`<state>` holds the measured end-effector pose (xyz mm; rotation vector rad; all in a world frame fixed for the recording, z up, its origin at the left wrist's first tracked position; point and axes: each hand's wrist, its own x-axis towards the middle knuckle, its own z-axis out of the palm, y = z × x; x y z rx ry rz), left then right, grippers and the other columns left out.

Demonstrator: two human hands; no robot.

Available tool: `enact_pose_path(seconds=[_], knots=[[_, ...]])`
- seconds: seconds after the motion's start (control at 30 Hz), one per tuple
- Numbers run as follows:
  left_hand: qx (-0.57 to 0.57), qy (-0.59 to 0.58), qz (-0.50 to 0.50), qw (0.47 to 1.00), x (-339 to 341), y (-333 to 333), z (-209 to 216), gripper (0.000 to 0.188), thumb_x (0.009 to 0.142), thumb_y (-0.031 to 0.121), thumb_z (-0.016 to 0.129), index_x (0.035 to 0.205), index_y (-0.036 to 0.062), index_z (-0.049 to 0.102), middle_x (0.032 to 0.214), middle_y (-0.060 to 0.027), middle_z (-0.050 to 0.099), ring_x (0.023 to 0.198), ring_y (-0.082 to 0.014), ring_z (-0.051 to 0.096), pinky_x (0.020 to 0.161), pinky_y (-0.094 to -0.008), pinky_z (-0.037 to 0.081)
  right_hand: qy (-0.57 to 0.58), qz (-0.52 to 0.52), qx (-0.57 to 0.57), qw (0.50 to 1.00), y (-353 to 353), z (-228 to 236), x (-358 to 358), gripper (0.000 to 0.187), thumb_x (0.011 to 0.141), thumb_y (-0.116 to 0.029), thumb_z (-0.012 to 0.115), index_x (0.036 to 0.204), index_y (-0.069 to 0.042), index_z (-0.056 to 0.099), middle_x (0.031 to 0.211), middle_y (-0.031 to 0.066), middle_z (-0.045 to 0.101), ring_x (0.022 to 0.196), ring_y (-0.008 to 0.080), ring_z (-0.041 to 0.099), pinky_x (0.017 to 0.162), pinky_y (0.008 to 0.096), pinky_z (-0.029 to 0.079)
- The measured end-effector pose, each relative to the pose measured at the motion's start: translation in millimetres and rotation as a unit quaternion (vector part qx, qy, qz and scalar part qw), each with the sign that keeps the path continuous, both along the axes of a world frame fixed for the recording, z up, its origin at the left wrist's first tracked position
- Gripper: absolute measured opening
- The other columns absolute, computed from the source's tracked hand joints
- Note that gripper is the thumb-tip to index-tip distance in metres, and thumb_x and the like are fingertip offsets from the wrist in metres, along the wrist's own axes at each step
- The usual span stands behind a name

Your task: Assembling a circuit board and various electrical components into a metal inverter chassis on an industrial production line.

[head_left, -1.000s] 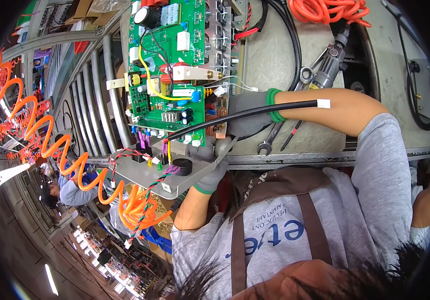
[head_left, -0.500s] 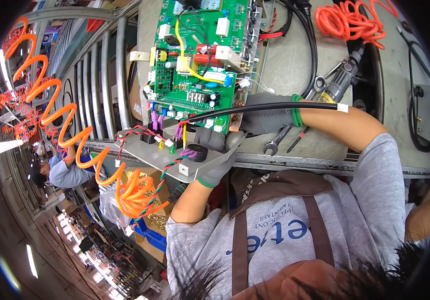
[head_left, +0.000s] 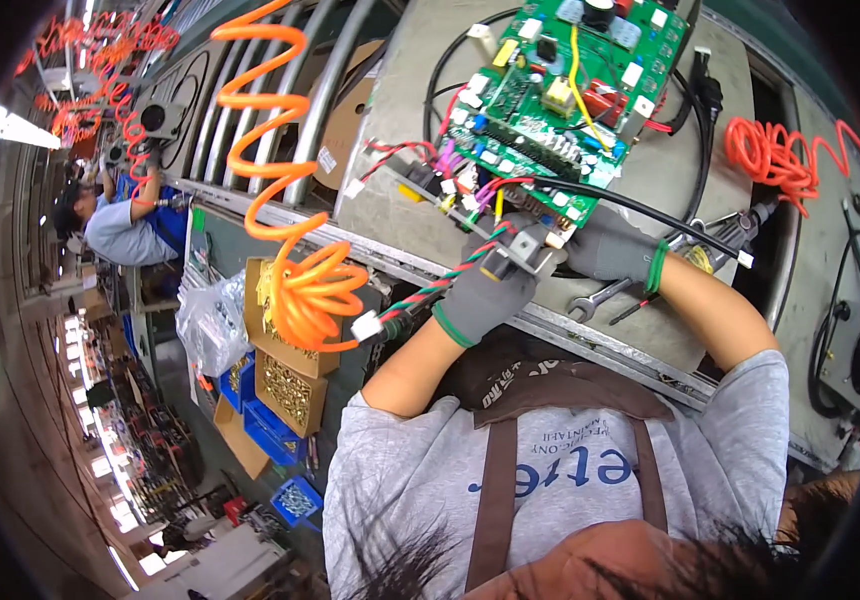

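A green circuit board [head_left: 570,95] with white, yellow and red parts sits on a grey metal bracket on the workbench [head_left: 405,215]. My left hand [head_left: 485,295], in a grey glove with a green cuff, grips the bracket's near corner [head_left: 522,250], where twisted red, green and white wires [head_left: 430,290] run out. My right hand [head_left: 605,250], also gloved, holds the board assembly's near edge from the right. A black cable [head_left: 650,212] with a white tag crosses over my right wrist.
A wrench [head_left: 598,297] lies on the bench by my right hand. Orange coiled hoses hang at left [head_left: 285,250] and lie at right [head_left: 780,160]. Cardboard boxes of brass parts [head_left: 290,380], blue bins [head_left: 270,430] and a plastic bag [head_left: 212,320] stand below. Another person [head_left: 120,225] works far left.
The view has swung and tilted, so the board assembly now sits higher and more to the right. Both hands have stayed on its near edge.
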<state>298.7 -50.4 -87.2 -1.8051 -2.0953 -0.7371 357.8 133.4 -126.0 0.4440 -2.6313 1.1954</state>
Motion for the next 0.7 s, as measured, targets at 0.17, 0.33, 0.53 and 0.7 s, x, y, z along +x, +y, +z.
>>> enact_pose_path(seconds=[0.17, 0.33, 0.53, 0.7], knots=[[-0.043, -0.047, 0.113, 0.992, 20.2, -17.4, 33.4, 0.025, 0.077, 0.005, 0.064, 0.103, 0.0054, 0.064, 0.1, -0.0146, 0.061, 0.085, -0.0342, 0.057, 0.071, -0.0418, 0.047, -0.174, 0.025, 0.072, 0.982, 14.1, 26.7, 10.4, 0.036, 0.095, -0.031, 0.041, 0.114, -0.005, 0.056, 0.087, 0.0268, 0.061, 0.081, 0.0436, 0.059, 0.072, 0.0492, 0.047], [0.101, -0.218, 0.218, 0.946, 79.5, -94.4, 7.2, 0.017, 0.079, 0.002, 0.064, 0.096, 0.0031, 0.066, 0.098, -0.0151, 0.065, 0.09, -0.0303, 0.063, 0.08, -0.036, 0.051, -0.173, 0.076, 0.034, 0.981, 16.9, 38.9, 6.0, 0.04, 0.099, -0.03, 0.037, 0.122, 0.0, 0.048, 0.099, 0.0297, 0.059, 0.089, 0.044, 0.056, 0.081, 0.048, 0.044], [0.184, -0.563, 0.423, 0.685, 97.3, -123.6, -129.4, 0.033, 0.079, 0.01, 0.072, 0.107, -0.0032, 0.062, 0.099, -0.008, 0.065, 0.094, -0.0221, 0.062, 0.086, -0.035, 0.049, -0.191, -0.052, 0.105, 0.975, 9.2, 36.3, 17.2, 0.036, 0.094, -0.029, 0.045, 0.113, -0.001, 0.055, 0.09, 0.0266, 0.062, 0.086, 0.0434, 0.059, 0.08, 0.0475, 0.047], [0.233, -0.476, 0.41, 0.743, 57.7, -103.1, -168.1, 0.048, 0.071, 0.004, 0.077, 0.115, -0.004, 0.059, 0.103, -0.0083, 0.064, 0.096, -0.0188, 0.06, 0.087, -0.0341, 0.048, -0.138, -0.101, 0.035, 0.985, 0.9, 51.0, 72.0, 0.033, 0.094, -0.034, 0.05, 0.115, -0.009, 0.057, 0.089, 0.0178, 0.065, 0.083, 0.0356, 0.064, 0.073, 0.0467, 0.049]])
